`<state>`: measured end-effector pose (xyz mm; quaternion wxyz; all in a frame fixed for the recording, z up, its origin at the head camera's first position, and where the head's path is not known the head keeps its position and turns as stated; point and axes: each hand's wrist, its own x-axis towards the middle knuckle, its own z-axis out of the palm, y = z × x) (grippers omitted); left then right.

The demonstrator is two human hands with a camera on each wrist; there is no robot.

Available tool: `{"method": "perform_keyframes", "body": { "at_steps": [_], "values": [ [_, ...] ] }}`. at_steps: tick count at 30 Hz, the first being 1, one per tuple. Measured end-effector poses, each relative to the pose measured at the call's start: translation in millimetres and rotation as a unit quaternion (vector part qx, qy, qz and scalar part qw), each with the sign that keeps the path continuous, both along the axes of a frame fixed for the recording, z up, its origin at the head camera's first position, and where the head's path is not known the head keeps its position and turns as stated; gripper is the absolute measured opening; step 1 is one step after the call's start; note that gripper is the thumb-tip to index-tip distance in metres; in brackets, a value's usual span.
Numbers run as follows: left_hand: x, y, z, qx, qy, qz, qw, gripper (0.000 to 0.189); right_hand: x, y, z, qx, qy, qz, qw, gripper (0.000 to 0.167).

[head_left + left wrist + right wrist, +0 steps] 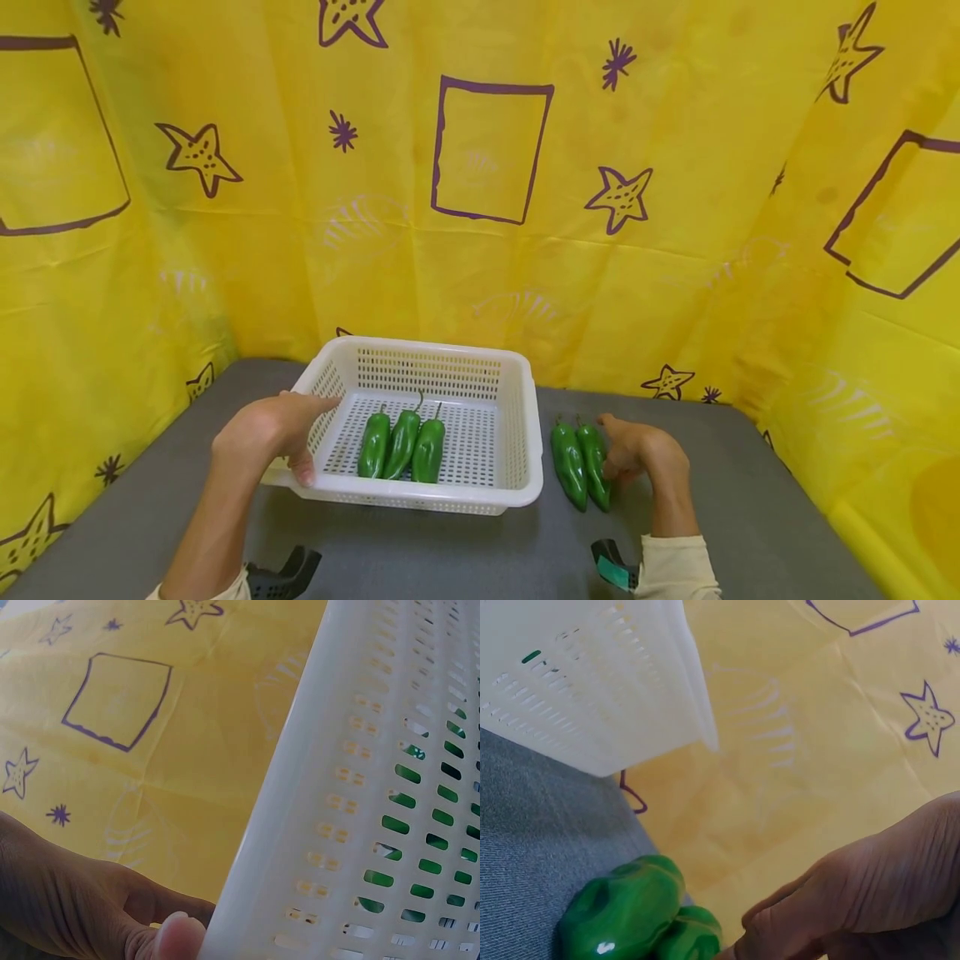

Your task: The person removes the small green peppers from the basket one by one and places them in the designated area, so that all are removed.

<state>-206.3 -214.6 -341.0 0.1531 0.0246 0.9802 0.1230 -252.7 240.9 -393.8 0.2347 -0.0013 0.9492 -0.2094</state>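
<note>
A white slotted plastic basket (517, 425) stands on the grey table. Inside it lie three green peppers, among them a left one (374, 446), a middle one (403, 444) and a right one (428, 450). My left hand (266, 429) holds the basket's left rim near the front corner; its thumb tip shows against the rim in the left wrist view. Two more peppers, a left one (568, 462) and a right one (595, 465), lie side by side to the right of the basket. Close against the right one is my right hand (645, 454), fingers extended; some fingertips are hidden.
A yellow cloth (480, 275) with purple drawings hangs behind and along both sides of the grey table (420, 554). Black straps, a left one (283, 575) and a right one (611, 560), sit at the wrists.
</note>
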Motion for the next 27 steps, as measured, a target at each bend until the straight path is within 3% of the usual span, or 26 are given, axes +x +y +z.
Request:
{"method": "perform_keyframes", "body": {
  "at_steps": [7, 9, 13, 19, 27],
  "values": [
    [-0.9, -0.1, -1.6, 0.001, 0.001, 0.001, 1.0, 0.12, 0.0, -1, 10.2, 0.036, 0.084, 0.062, 0.9939, 0.08],
    [-0.8, 0.0, -1.3, 0.001, -0.001, 0.002, 1.0, 0.12, -1.3, -3, 13.2, 0.024, 0.129, 0.098, 0.9865, 0.071],
    [-0.8, 0.2, -0.9, -0.001, -0.002, 0.0, 1.0, 0.119, -3.3, -11, 18.1, -0.017, 0.228, 0.149, 0.962, 0.051],
    [-1.5, 0.5, -0.5, -0.005, -0.003, -0.002, 1.0, 0.119, -5.3, -26, 25.1, -0.071, 0.3, 0.15, 0.9393, 0.035],
    [0.1, 0.4, 0.8, -0.002, -0.006, 0.005, 1.0, 0.121, -2.2, -51, 25.4, -0.074, 0.37, 0.163, 0.9117, 0.021]
  ]
}}
